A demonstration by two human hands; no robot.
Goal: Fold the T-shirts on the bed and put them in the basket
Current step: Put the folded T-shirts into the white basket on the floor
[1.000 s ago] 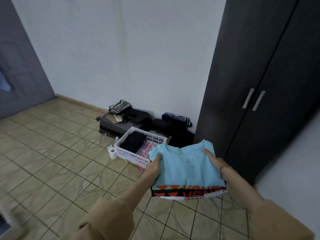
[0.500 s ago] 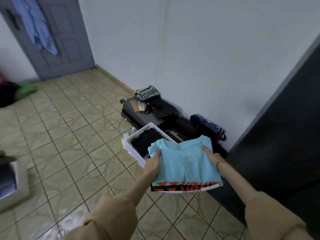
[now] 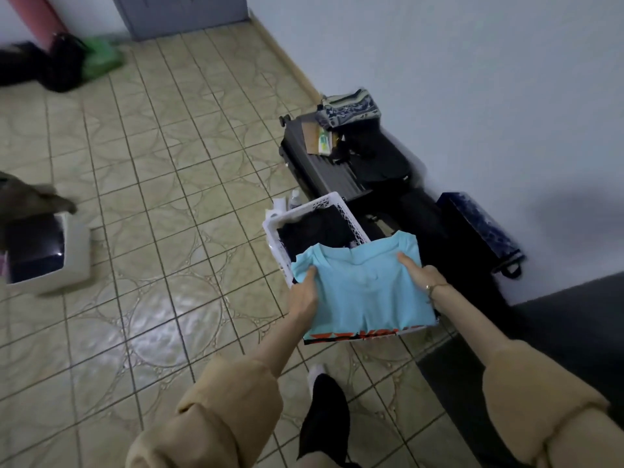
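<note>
Both of your hands are gripping the folded T-shirts (image 3: 364,292), a light blue one on top of a stack with an orange-and-black printed one showing at the near edge. Your left hand (image 3: 304,295) is clasping the left side, thumb lying on top of the blue fabric and the other fingers hidden beneath. Your right hand (image 3: 420,273) is clasping the right side the same way, thumb on top, a thin bracelet showing at the wrist. You are holding the stack flat, above the near end of the white basket (image 3: 287,219), which is sitting on the tiled floor (image 3: 162,197) with dark folded clothing (image 3: 317,231) already lying inside it. Whether the stack is touching the basket's rim, you cannot tell from here.

Just beyond the basket, a dark suitcase (image 3: 317,163) is lying against the wall with a patterned pouch (image 3: 347,108) resting on its far end. A dark blue box (image 3: 479,228) is lying by the wall to the right. Your beige sleeves (image 3: 229,410) are filling the lower part of the view, and one leg in black with a white sock (image 3: 317,371) is stepping between them
</note>
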